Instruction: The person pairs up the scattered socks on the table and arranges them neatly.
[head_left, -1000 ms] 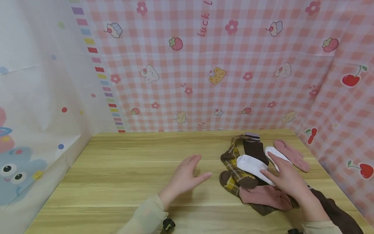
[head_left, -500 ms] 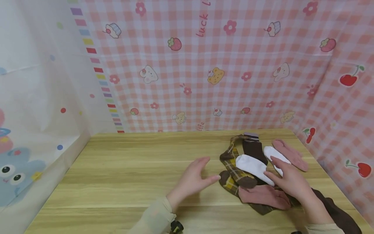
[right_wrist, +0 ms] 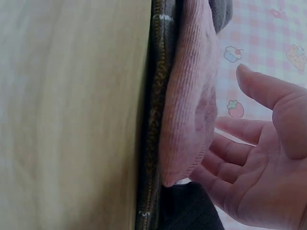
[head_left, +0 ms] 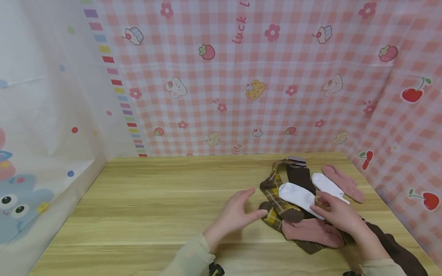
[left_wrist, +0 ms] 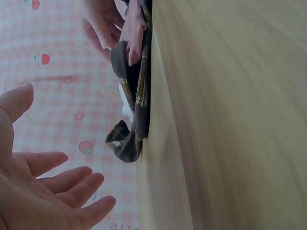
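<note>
The gap between the hands is narrowing.
The left hand (head_left: 235, 215) is moving rightward, its thumb now overlapping the nearer plaid sock (head_left: 272, 220) in the head view; the right hand (head_left: 340, 214) is bringing fingers and thumb closer together, uncovering more of the farther white sock (head_left: 327, 184).

The right hand (head_left: 341, 214) partly hides a white sock (head_left: 328, 184).

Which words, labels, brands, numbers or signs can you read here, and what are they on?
"Luck", then a cut-off "L": pink-and-white checked fabric backdrop, top.
"Life": same backdrop, just above the pale wooden table.
Left wrist view, bottom edge: lettering cut off, unreadable.
Pink, white, brown and plaid fabric socks: none legible.
</note>
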{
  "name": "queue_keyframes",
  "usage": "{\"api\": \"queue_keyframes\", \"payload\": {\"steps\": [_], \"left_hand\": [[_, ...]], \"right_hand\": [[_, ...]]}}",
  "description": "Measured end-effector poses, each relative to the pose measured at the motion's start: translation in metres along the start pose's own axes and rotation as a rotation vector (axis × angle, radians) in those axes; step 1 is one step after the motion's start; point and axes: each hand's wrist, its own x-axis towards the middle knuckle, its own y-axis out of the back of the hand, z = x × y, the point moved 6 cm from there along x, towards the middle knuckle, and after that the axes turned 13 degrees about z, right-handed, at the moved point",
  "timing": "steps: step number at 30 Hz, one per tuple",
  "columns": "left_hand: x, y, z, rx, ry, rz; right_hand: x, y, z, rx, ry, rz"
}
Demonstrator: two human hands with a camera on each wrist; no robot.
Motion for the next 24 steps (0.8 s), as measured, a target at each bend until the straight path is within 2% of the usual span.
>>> {"api": "queue_keyframes", "payload": {"steps": [9,17,24], "left_hand": [[0.005,-0.013,0.007,-0.049,-0.021,-0.013],[0.012,-0.023,0.015,-0.050,-0.054,-0.019],[0.017,-0.032,0.019,-0.081,-0.037,-0.028]], "right_hand": [[0.004,-0.004,0.007,0.003,-0.060,-0.056],[0.007,-0.005,0.013,-0.001,-0.091,-0.073],[0.012,-0.007,0.015,-0.004,-0.083,-0.079]]}}
